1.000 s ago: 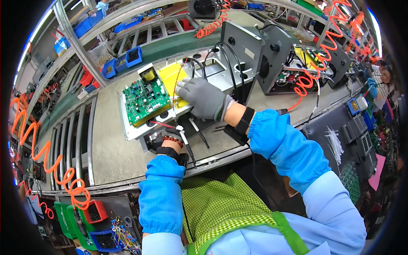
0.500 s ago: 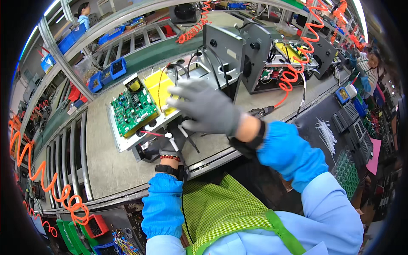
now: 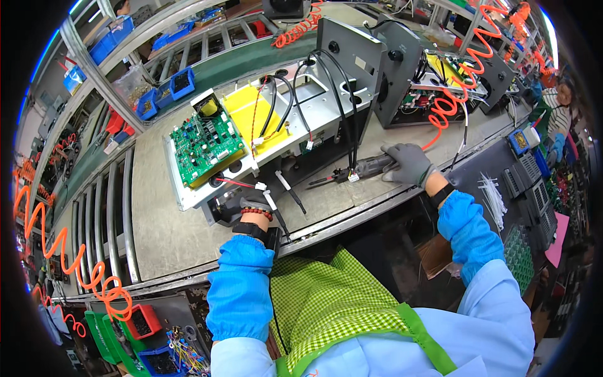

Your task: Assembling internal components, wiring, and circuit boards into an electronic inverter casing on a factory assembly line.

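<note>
My right hand [image 3: 408,164], in a grey glove, closes round the rear end of a dark air screwdriver [image 3: 370,166]. The tool lies on the bench with its thin bit pointing left. My left hand [image 3: 250,205] is at the front underside of a metal chassis [image 3: 308,107]; its fingers are hidden there. On the chassis sit a green circuit board [image 3: 204,149] and a yellow sheet [image 3: 242,119]. Black cables [image 3: 342,113] loop from a grey upright panel [image 3: 370,56], down to a white connector near the screwdriver. White-tagged black leads [image 3: 290,191] hang beside my left hand.
Another grey unit [image 3: 408,69] stands to the right, beneath an orange coiled air hose [image 3: 440,116]. Rollers [image 3: 110,220] adjoin the bench on the left. Blue bins [image 3: 182,83] line the far side. White cable ties [image 3: 493,201] lie at right, where another person [image 3: 556,110] is.
My right hand has moved right and down from above the chassis onto the air screwdriver. The left hand stays at the chassis. The view has shifted slightly.
</note>
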Demonstrator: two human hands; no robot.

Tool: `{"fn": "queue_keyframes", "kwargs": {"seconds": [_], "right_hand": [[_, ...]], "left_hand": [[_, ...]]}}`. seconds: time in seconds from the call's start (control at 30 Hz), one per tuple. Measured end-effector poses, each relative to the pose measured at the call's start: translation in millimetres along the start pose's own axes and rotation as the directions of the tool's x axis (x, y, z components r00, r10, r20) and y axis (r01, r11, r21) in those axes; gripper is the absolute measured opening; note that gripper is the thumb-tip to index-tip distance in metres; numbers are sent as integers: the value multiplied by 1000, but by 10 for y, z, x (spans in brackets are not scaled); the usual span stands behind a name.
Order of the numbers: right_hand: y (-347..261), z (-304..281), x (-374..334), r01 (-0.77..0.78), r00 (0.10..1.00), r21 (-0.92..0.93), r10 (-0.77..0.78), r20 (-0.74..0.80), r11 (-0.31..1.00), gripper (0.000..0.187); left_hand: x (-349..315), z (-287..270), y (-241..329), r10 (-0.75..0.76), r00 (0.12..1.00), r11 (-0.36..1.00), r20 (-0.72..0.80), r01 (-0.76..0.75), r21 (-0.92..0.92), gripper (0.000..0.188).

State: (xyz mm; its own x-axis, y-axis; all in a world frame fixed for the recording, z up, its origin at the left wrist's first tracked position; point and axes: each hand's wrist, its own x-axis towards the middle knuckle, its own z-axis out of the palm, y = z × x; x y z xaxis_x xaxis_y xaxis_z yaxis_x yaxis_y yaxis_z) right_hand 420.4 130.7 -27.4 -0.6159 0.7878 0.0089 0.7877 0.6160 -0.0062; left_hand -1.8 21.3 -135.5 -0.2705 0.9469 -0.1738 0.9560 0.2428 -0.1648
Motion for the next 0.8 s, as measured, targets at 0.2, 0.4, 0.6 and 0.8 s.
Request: {"fn": "queue_keyframes", "kwargs": {"seconds": [0.2,0.4,0.6,0.8], "right_hand": [[-177,-369,-39,1,910,173,-73,408,985,55],[-806,-521,-990,-354,892,682,13,451,639,54],[-1620,-75,-1191,-592,803,806,-90,589,-10,61],[-1919,78,-1064,-495,864,865,56,500,-88,56]], "left_hand": [[46,3,-89,-37,999,998,14,38,-46,33],[-160,-370,-15,38,994,999,100,-34,-39,30],[-138,-288,-78,-87,996,965,4,83,249,34],[-111,-71,-93,-33,999,983,-12,34,181,34]]}}
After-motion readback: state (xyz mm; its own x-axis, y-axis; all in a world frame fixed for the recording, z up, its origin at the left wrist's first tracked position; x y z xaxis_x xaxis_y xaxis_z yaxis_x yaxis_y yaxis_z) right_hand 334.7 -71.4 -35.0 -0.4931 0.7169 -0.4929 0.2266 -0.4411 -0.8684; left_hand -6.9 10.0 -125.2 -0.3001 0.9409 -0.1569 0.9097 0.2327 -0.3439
